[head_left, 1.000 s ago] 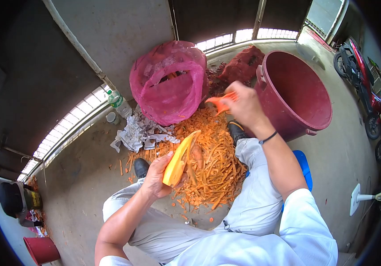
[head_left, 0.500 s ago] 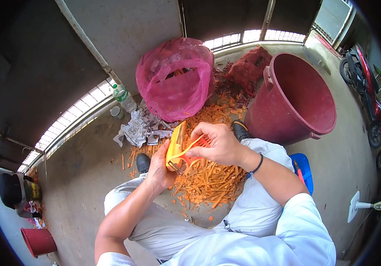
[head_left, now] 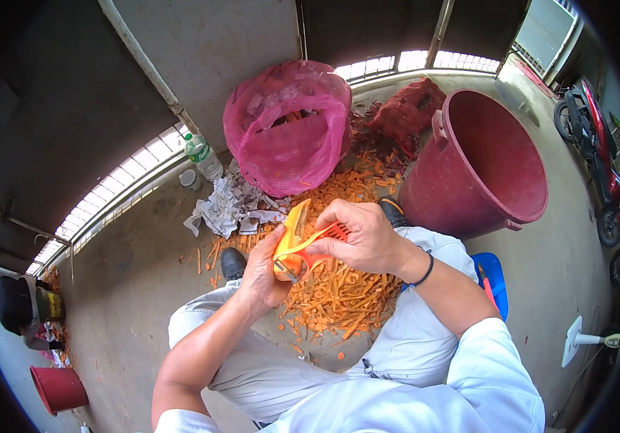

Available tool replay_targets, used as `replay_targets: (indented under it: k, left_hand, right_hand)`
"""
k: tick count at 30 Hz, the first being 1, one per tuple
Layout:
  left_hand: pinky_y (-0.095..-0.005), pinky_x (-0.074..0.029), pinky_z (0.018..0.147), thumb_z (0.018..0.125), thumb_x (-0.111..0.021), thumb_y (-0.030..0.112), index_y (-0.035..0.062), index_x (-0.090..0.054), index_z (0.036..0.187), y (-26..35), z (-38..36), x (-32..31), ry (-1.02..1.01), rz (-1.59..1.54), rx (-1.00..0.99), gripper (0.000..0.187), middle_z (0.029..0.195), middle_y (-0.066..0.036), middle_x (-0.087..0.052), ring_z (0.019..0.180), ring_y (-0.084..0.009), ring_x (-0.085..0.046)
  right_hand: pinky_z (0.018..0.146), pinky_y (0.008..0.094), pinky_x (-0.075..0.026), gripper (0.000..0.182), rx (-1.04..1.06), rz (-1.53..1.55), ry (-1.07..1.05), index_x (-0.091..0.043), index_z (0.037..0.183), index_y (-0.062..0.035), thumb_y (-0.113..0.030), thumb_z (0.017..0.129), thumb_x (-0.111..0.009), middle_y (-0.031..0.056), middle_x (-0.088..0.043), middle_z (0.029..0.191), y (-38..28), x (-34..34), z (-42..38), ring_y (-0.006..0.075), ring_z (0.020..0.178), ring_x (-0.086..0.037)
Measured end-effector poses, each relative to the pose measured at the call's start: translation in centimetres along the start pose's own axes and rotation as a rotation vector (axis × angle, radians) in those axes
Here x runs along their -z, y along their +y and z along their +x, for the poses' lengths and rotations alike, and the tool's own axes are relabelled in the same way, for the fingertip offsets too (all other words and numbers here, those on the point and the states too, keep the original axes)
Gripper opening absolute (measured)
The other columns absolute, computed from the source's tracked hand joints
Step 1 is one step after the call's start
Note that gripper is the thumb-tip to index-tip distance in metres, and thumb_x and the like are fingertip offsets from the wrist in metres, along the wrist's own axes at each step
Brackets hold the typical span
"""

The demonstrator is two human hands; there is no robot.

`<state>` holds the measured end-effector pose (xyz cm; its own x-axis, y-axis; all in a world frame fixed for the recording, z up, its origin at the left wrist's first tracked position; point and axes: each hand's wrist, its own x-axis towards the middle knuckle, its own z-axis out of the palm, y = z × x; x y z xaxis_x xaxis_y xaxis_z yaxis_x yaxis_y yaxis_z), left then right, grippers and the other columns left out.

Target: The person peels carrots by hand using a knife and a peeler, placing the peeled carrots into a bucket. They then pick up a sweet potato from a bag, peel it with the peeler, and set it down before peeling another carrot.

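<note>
The right hand (head_left: 364, 234) has brought the peeler (head_left: 315, 260) onto the left hand's (head_left: 261, 273) vegetable (head_left: 295, 225).

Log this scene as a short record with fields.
left hand: left hand grips an orange vegetable
right hand: right hand holds an orange peeler at the vegetable
floor: heap of peelings between the legs
beyond: pink mesh bag, red mesh sack, large dark-red tub
left of bag: plastic bottle, crumpled paper

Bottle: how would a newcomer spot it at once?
Find the big pink bag. In the picture, left of it, above the crumpled paper, is the clear bottle. Its green cap and label set it apart from the small cup beside it.
</note>
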<state>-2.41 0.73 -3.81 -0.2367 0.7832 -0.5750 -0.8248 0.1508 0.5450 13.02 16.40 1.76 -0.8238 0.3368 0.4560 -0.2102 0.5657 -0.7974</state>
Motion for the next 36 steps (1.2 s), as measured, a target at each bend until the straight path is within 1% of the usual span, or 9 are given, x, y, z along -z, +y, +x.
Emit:
replay_targets:
  k: [3,4,6,10,14,19,23,26,36]
  left_hand:
    - [-0.0338,-0.048,0.066,0.102,-0.059,0.048,0.0117,-0.063,0.123,0.2,1.1,2.8,-0.260,-0.097,0.150,0.042,0.102,-0.009,-0.068,0.081,-0.0195,-0.062]
    - [-0.0338,-0.048,0.066,0.102,-0.059,0.048,0.0117,-0.063,0.123,0.3,0.4,2.0,-0.263,-0.097,0.147,0.042,0.102,-0.009,-0.068,0.081,-0.0195,-0.062]
    - [-0.0321,-0.046,0.061,0.101,-0.060,0.047,0.0085,-0.063,0.117,0.5,-0.9,0.4,-0.036,-0.055,0.125,0.042,0.095,-0.011,-0.065,0.075,-0.0206,-0.058]
    - [-0.0300,-0.045,0.057,0.104,-0.056,0.047,0.0093,-0.065,0.114,0.1,0.6,0.4,0.003,-0.179,0.095,0.040,0.098,-0.008,-0.068,0.078,-0.0199,-0.062]
    - [-0.0386,-0.054,0.072,0.107,-0.050,0.045,0.0114,-0.061,0.117,0.2,0.2,-0.3,0.029,-0.116,0.036,0.037,0.097,-0.006,-0.069,0.081,-0.0209,-0.066]
    - [-0.0393,-0.054,0.072,0.106,-0.052,0.044,0.0145,-0.062,0.119,0.0,0.5,-0.3,0.060,-0.171,0.062,0.034,0.099,-0.007,-0.069,0.082,-0.0218,-0.067]
    - [-0.0370,-0.050,0.072,0.103,-0.056,0.047,0.0108,-0.064,0.120,0.1,0.3,0.6,-0.096,-0.156,0.086,0.041,0.104,-0.011,-0.069,0.088,-0.0229,-0.065]
    - [-0.0366,-0.049,0.072,0.103,-0.056,0.049,0.0103,-0.063,0.119,-0.2,0.6,1.9,-0.198,-0.095,0.122,0.042,0.102,-0.013,-0.068,0.085,-0.0236,-0.063]
    - [-0.0403,-0.051,0.074,0.106,-0.049,0.053,0.0196,-0.061,0.132,-0.3,-0.6,-1.6,-0.042,0.079,0.092,0.044,0.111,-0.003,-0.069,0.087,-0.0190,-0.066]
  right_hand:
    - [0.062,0.0270,-0.055,0.022,-0.166,0.010,0.100,-0.066,0.094,-0.0005,-0.007,0.084,-0.085,0.0072,-0.071,0.083,0.4,1.6,-0.1,0.0106,0.071,-0.069]
    - [0.065,0.0269,-0.057,0.021,-0.110,-0.086,0.199,-0.065,0.095,-0.0001,-0.003,0.085,-0.083,0.0073,-0.072,0.086,1.5,3.4,0.2,0.0102,0.075,-0.070]
    - [0.068,0.0249,-0.056,0.021,-0.203,0.042,0.268,-0.065,0.096,-0.0004,0.000,0.085,-0.082,0.0061,-0.072,0.088,2.3,4.2,0.0,0.0090,0.079,-0.070]
    - [0.065,0.0241,-0.054,0.025,-0.138,0.096,0.088,-0.064,0.095,-0.0009,-0.002,0.082,-0.086,0.0029,-0.070,0.086,1.3,2.0,-1.0,0.0061,0.075,-0.065]
    - [0.060,0.0300,-0.054,0.026,0.043,-0.004,0.027,-0.065,0.094,-0.0025,-0.014,0.084,-0.086,0.0091,-0.069,0.080,0.3,0.0,-0.7,0.0160,0.069,-0.070]
    - [0.060,0.0316,-0.055,0.025,0.095,-0.043,0.012,-0.066,0.095,-0.0028,-0.012,0.083,-0.086,0.0111,-0.068,0.081,0.4,-0.1,-0.5,0.0240,0.070,-0.071]
    - [0.061,0.0308,-0.054,0.025,0.137,-0.077,0.045,-0.066,0.095,-0.0021,-0.011,0.083,-0.086,0.0095,-0.070,0.082,0.6,1.3,-0.1,0.0191,0.070,-0.071]
    - [0.067,0.0241,-0.057,0.025,-0.034,-0.032,0.180,-0.063,0.098,-0.0015,0.001,0.084,-0.084,0.0042,-0.072,0.089,1.7,3.4,-0.3,0.0084,0.080,-0.070]
    - [0.069,0.0258,-0.056,0.028,-0.037,0.071,-0.056,-0.066,0.096,0.0001,-0.010,0.082,-0.088,0.0085,-0.073,0.089,0.6,0.8,-0.3,0.0122,0.078,-0.072]
